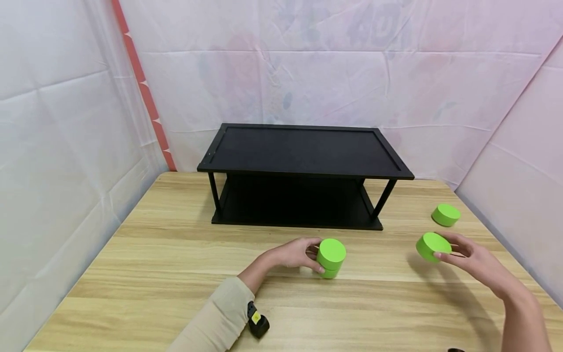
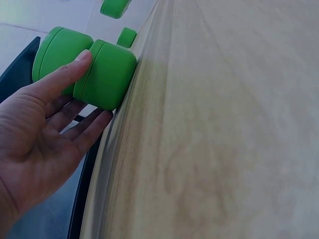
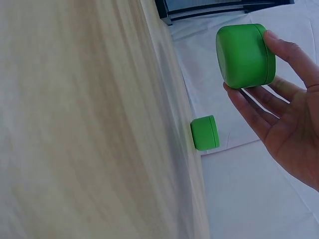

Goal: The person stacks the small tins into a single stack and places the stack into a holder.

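Two round green lidded tins stand stacked on the table, the upper tin (image 1: 332,253) on the lower tin (image 1: 329,274). My left hand (image 1: 295,254) holds this stack from its left side; in the left wrist view the thumb lies near the seam between the tins and the fingers reach round the other side. Over the table on the right, my right hand (image 1: 472,259) grips a third green tin (image 1: 433,246), tilted and raised, with its shadow below. The right wrist view shows this held tin (image 3: 244,57) between thumb and fingers.
Another green tin (image 1: 446,215) sits on the table's right side, beyond the right hand. A black two-level rack (image 1: 303,149) stands at the back of the wooden table (image 1: 176,254). White cloth walls (image 1: 308,88) enclose the back and both sides.
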The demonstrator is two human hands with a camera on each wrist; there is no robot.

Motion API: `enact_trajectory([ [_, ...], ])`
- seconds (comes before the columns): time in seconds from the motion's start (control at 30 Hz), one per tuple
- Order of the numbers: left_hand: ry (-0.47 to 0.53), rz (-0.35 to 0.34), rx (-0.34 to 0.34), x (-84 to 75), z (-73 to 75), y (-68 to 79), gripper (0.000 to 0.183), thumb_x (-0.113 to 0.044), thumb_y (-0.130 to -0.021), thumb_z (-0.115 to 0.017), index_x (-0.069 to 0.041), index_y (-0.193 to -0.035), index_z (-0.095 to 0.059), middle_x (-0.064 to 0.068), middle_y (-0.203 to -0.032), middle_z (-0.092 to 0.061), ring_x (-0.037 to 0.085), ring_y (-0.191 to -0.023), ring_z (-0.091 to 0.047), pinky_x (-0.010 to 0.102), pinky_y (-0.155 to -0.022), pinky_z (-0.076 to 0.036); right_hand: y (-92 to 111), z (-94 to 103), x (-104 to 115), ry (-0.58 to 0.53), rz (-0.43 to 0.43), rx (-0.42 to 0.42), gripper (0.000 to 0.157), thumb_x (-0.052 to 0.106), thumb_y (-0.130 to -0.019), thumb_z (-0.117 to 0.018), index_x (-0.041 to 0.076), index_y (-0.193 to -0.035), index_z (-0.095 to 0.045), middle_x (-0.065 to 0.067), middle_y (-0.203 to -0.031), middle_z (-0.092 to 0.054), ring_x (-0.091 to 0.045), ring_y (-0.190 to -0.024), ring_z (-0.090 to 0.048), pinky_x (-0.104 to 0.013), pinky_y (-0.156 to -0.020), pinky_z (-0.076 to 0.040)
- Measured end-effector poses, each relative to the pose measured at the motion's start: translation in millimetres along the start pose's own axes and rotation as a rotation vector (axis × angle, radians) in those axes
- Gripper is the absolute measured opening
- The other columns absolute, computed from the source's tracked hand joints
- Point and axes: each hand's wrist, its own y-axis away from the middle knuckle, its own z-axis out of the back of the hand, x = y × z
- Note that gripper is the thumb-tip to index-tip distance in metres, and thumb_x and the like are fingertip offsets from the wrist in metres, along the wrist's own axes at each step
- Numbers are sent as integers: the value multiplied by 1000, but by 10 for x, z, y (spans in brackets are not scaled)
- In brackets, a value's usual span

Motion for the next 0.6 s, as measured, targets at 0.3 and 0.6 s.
enact_trajectory([
  [0.3, 12, 16, -8, -13, -1, 8, 59, 4, -77, -72, 0, -129, -46, 7, -121, -52, 19, -112, -51, 22, -89, -44, -23, -34, 63, -15, 26, -9, 58, 25, -90, -61, 3, -138, -37, 23, -116, -41, 14, -94, -43, -15, -70, -44],
  [0.6, 22, 17, -9, -8, -1, 7, 60, 5, -76, -72, 1, -130, -45, 8, -122, -52, 19, -112, -52, 21, -89, -44, -53, -9, 174, -10, 64, -8, 60, 22, -90, -61, 3, -140, -34, 8, -124, -41, 14, -96, -43, -13, -71, -43],
])
